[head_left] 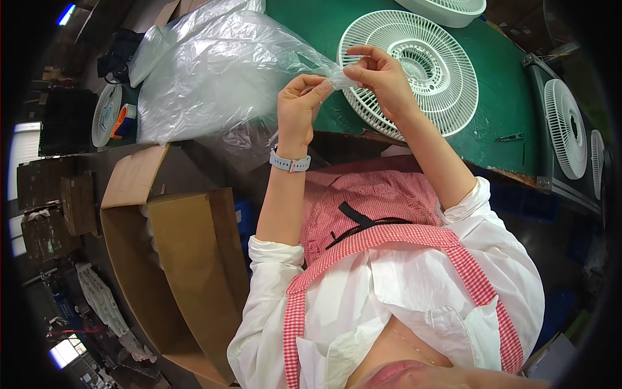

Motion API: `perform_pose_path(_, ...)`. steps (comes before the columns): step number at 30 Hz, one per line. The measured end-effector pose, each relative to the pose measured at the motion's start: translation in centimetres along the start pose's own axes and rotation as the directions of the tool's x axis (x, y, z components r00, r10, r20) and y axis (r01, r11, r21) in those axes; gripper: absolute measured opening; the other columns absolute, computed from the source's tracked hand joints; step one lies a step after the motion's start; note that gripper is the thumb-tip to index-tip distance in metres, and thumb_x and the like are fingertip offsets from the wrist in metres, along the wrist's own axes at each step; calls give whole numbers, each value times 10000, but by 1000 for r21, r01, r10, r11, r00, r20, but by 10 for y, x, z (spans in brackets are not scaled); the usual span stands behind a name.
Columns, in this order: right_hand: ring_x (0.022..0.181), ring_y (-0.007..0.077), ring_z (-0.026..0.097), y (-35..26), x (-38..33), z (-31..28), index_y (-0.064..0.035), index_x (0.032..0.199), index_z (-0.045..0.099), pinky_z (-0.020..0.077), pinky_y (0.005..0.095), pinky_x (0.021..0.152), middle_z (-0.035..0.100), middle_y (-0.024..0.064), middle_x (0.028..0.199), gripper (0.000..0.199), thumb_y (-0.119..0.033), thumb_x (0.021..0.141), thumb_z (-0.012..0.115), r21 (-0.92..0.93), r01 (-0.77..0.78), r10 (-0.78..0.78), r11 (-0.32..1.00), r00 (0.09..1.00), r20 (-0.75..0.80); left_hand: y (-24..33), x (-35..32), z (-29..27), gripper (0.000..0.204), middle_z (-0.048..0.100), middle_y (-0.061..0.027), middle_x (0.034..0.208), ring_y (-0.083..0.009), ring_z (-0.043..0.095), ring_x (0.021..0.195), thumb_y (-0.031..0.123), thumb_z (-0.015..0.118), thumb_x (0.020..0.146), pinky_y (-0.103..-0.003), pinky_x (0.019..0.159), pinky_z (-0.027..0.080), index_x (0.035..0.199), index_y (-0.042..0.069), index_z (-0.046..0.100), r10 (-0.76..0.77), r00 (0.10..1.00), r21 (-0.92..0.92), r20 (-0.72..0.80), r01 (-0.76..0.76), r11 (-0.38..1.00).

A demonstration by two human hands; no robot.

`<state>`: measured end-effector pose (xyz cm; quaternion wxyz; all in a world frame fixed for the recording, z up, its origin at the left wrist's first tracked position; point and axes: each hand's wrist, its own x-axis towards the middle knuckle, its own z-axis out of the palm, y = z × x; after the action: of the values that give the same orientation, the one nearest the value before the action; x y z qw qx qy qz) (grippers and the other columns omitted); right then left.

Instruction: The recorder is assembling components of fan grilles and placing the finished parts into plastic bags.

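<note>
Both my hands pinch the gathered end of a transparent plastic bag [217, 78], which spreads over the table to the left. My left hand [301, 107], with a grey watch on its wrist, grips the bunched film between thumb and fingers. Close beside it, my right hand [383, 81] holds the same twisted end, its thumb and forefinger together. Beneath the right hand lies a round white fan grille [447, 71], flat on the green table [304, 23], with radial slats and a ring at its centre. The right forearm crosses the grille's near edge.
An open cardboard box [194, 259] stands below the table at left. Left of the bag are an orange tape roll [124, 121] and another white grille [105, 115]. A small tool [510, 137] lies on the right. More grilles [565, 129] stand beyond the table's right edge.
</note>
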<state>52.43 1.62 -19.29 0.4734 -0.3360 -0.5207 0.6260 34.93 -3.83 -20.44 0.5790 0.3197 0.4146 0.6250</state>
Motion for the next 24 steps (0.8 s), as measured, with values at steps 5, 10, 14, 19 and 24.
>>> perform_pose_path(5, 715, 68, 557, -8, -2, 2, -26, 1183, 607, 475, 207, 659, 599, -21, 819, 343, -66, 859, 713, 105, -84, 93, 991, 992, -86, 7, -5, 3, 32, 638, 15, 796, -35, 551, 661, 40, 706, 873, -157, 575, 402, 897, 31, 687, -41, 999, -44, -8, 40, 998)
perform_pose_path(10, 655, 76, 547, -14, -14, 25, -40, 1185, 605, 463, 235, 619, 567, -24, 728, 341, -40, 848, 660, -309, 120, -142, 944, 989, -51, 7, -4, 8, 72, 608, 20, 777, -41, 519, 631, 85, 670, 919, -160, 584, 422, 930, 26, 630, -1, 999, -19, 34, 2, 1000)
perform_pose_path(14, 572, 134, 526, -13, 4, -4, -104, 1193, 613, 447, 295, 567, 504, 19, 618, 416, -11, 788, 636, -806, 338, -439, 486, 892, 110, 18, -5, 8, 201, 538, 39, 729, -40, 514, 636, 185, 673, 939, -179, 569, 435, 1004, 44, 547, 113, 984, -139, -137, -132, 981)
perform_pose_path(19, 632, 255, 624, -21, -16, 11, -135, 1036, 685, 493, 384, 544, 590, 77, 665, 318, 5, 765, 592, -827, 540, -466, 154, 778, 422, 66, 7, -45, 220, 607, -114, 733, -278, 635, 708, 70, 587, 882, -430, 593, 488, 1088, 59, 508, 504, 832, 967, 232, -144, -209)
perform_pose_path(24, 686, 293, 660, -28, 25, -87, -108, 1050, 739, 545, 380, 713, 703, 146, 842, 331, -44, 767, 579, -864, 335, -306, 375, 925, 225, 181, -3, -198, 289, 641, -153, 1051, -367, 661, 838, 13, 551, 819, -467, 669, 526, 1099, 83, 566, 768, 639, 857, -41, 417, -301)
